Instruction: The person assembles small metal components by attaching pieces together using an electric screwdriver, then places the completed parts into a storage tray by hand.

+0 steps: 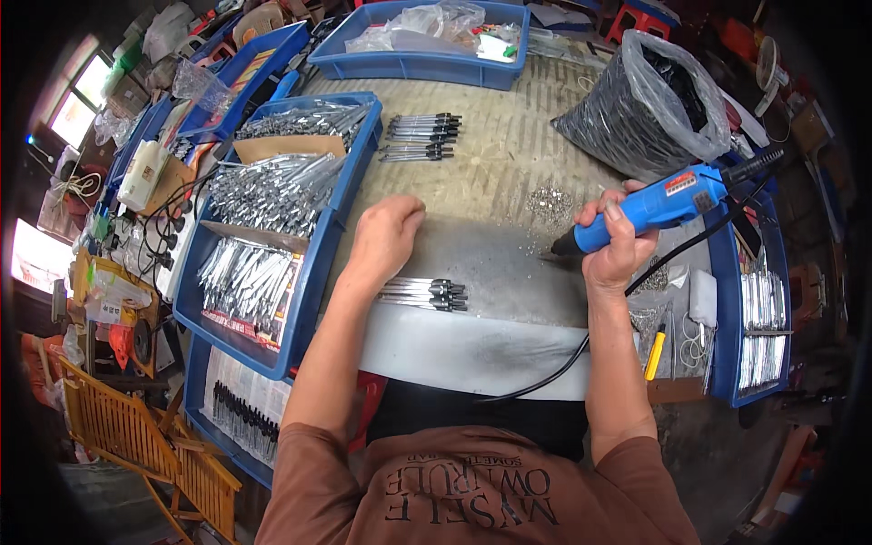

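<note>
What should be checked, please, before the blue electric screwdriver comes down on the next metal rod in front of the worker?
1. Right hand grips blue electric screwdriver: ok.
2. Left hand rests on row of metal rods: ok.
3. Tip aligned with a rod: not ok, it points at bare metal sheet.
4. Black cord clear of the rods: ok.
5. Screws within reach: ok.
6. Bit seated: cannot tell.

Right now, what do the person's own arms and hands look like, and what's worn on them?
Both forearms are bare, with no gloves, watch or rings visible on the left hand or the right hand. Short sleeves of a rust-brown T-shirt with dark printed lettering end above the elbows. The right thumbnail looks unpainted.
</note>
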Demonstrator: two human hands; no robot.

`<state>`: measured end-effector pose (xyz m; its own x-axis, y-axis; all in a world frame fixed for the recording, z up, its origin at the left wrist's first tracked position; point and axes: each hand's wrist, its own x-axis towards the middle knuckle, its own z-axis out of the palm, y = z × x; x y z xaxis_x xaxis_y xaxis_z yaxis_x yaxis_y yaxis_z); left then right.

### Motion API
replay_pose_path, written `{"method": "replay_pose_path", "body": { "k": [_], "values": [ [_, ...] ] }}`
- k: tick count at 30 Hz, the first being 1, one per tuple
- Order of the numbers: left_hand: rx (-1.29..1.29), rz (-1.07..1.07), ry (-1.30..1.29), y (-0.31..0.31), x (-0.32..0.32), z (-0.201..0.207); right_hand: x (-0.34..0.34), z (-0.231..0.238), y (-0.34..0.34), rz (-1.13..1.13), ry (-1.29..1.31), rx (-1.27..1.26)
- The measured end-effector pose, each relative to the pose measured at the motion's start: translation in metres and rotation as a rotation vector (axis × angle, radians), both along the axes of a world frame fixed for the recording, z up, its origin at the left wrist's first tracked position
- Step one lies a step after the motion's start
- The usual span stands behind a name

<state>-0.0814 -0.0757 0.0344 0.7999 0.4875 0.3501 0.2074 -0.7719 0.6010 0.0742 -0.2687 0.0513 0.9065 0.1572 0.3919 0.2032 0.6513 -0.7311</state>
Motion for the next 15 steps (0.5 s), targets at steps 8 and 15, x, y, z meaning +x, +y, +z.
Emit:
{"method": "replay_pose_path", "body": {
  "k": [8,15],
  "values": [
    [0.328,0.168,0.108,0.058,0.058,-0.027,-0.003,0.000,-0.001,0.005,0.009,-0.003],
    [0.454,0.165,0.197,0.064,0.069,-0.037,0.000,-0.001,-0.003,-0.007,0.027,0.000]
  ]
}}
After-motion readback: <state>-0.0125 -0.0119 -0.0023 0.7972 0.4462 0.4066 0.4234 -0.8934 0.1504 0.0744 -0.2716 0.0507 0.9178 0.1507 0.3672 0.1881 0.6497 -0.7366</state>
